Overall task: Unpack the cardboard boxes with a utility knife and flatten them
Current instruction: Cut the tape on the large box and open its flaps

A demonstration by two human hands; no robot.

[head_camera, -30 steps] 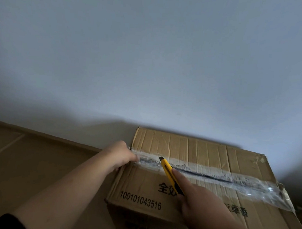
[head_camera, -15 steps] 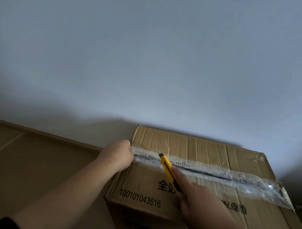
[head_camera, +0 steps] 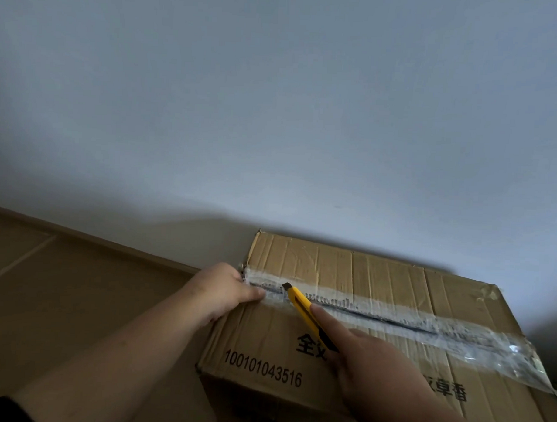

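Note:
A brown cardboard box (head_camera: 379,277) lies at the lower right, its top seam covered by clear tape (head_camera: 425,320) that runs left to right. Black print and a number show on its near flap. My right hand (head_camera: 382,375) grips a yellow utility knife (head_camera: 305,309), index finger along its back, with the blade tip on the taped seam near the box's left end. My left hand (head_camera: 224,291) presses on the box's left edge, thumb on the tape just left of the blade.
A pale wall (head_camera: 274,116) fills the upper view right behind the box. A brown floor (head_camera: 63,291) with a skirting line stretches to the left of the box.
The knife tip has slid a little leftward along the seam toward my left hand. My left hand stays at the box's left edge.

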